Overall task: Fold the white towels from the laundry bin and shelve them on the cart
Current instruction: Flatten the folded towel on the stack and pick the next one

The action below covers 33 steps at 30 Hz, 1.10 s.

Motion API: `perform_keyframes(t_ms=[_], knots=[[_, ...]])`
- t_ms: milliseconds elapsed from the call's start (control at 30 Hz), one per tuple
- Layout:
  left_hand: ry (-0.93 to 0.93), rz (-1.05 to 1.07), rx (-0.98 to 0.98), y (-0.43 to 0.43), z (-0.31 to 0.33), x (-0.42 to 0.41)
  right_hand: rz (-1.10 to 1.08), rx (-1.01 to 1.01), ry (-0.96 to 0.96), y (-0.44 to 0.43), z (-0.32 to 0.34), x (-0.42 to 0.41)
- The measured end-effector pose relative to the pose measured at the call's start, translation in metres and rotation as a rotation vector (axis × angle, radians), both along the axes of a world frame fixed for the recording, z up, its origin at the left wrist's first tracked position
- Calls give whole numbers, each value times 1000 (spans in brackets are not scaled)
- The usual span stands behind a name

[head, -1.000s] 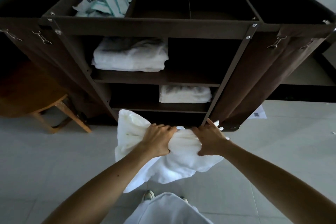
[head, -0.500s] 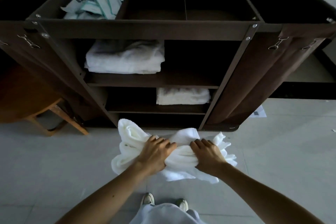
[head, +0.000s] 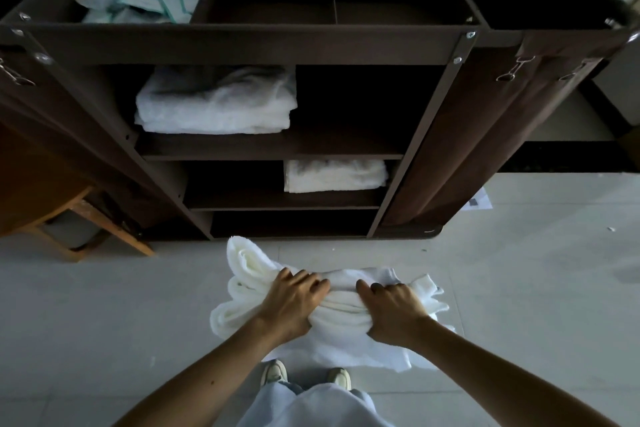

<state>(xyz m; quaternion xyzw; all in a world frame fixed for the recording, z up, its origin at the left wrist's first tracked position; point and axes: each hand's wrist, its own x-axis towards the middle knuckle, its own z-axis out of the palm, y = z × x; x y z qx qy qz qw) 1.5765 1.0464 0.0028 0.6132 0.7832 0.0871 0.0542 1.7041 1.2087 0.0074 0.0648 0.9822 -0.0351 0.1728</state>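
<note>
Bunched white towel (head: 341,308) held in air before cart (head: 242,45); left hand (head: 294,302) and right hand (head: 393,312) grips clench its middle; soft, light, floppy; ends droop; support underneath.

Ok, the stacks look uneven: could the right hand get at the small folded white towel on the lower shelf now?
Probably not yet: right hand and left hand both grip the bunched white towel. Nothing blocks the small folded white towel, though.
</note>
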Motion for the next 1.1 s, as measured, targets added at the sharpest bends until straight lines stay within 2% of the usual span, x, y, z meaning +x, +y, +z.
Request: perform_keyframes(t_ms=[200, 300, 400, 600, 767, 867, 1100], knots=[[39, -33, 13, 7, 0, -6, -56, 34, -43, 1, 9, 3], [39, -16, 3, 16, 4, -9, -99, 62, 100, 8, 0, 1], [67, -12, -4, 27, 14, -14, -157, -19, 60, 18, 9, -8], [132, 38, 33, 44, 41, -42, -95, 7, 254, 39, 26, -40], [175, 73, 69, 69, 73, -71, -56, 19, 187, 61, 63, -70], [218, 74, 94, 90, 90, -89, -148, 35, 178, 78, 80, -94], [292, 107, 201, 132, 107, -167, -227, 187, 485, 115, 93, -160]])
